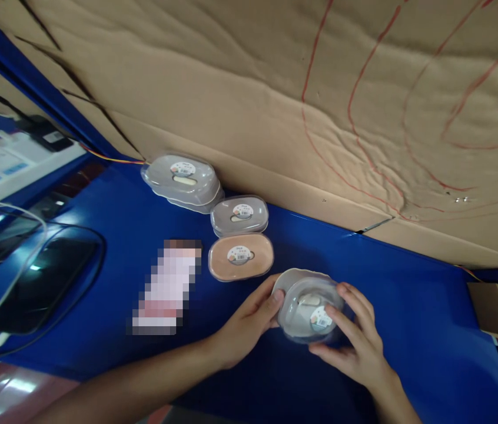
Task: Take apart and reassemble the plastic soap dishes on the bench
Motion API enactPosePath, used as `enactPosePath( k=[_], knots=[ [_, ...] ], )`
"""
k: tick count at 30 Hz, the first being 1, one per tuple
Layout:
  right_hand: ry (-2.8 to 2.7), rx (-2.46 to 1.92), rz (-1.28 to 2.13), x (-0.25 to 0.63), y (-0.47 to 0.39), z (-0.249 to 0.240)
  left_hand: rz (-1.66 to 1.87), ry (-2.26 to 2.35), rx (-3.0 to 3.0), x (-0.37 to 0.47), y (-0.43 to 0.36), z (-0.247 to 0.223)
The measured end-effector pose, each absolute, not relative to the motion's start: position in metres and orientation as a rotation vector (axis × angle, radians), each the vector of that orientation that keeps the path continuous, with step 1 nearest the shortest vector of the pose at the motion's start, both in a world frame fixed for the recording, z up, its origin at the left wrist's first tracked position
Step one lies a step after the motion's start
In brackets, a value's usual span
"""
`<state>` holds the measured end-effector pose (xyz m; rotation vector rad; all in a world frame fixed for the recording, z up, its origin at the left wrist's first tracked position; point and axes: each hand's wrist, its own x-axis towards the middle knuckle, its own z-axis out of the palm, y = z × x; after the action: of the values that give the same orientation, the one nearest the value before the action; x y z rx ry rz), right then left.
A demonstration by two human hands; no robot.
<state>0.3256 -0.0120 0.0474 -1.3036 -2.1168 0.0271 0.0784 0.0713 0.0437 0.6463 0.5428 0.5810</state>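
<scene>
Both hands are on a pale grey oval plastic container (pixel 302 321) held above the blue table. It has a clear lid or cover, a round printed label and a small cream tab. My left hand (pixel 255 306) grips the left edge, thumb on top, where a whitish rim sticks out from under the clear part. On the right, my right hand (pixel 359 335) curls its spread fingers around the clear part, one finger near the label. Just beyond lies a peach oval container (pixel 260 265), with a grey one (pixel 218 224) behind it. Motion blurs the held container slightly.
A stack of grey containers (pixel 160 174) stands by the cardboard wall (pixel 231 88). On the blue table (pixel 152 218) lie a pixelated phone-shaped item (pixel 169 282) and a dark phone (pixel 41 282) with cables. A cardboard box (pixel 491 312) is at right.
</scene>
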Motion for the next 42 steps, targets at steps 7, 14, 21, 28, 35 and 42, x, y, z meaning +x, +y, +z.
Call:
enactPosePath(
  k=[7, 14, 21, 28, 35, 42],
  knots=[
    [-2.117, -1.343, 0.129, 0.328, -0.014, 0.039, 0.712, 0.380, 0.821, 0.080, 0.074, 0.043],
    [-1.412, -1.382, 0.923, 0.325, -0.013, 0.033, 0.702, 0.377, 0.897, 0.076, 0.063, 0.042],
    [-0.969, -1.531, 1.033, 0.346, 0.014, 0.028, 0.679, 0.621, 1.060, 0.081, 0.063, 0.044],
    [-0.841, -1.695, 0.827, 0.363, 0.071, 0.024, 0.674, 0.939, 1.982, 0.072, 0.079, 0.046],
    [-1.026, -1.723, 0.744, 0.348, 0.110, 0.015, 0.719, 1.292, 2.431, 0.064, 0.103, 0.055],
    [-1.270, -1.852, 0.511, 0.343, 0.111, 0.007, 0.494, 1.255, 2.616, 0.061, 0.109, 0.052]
  ],
)
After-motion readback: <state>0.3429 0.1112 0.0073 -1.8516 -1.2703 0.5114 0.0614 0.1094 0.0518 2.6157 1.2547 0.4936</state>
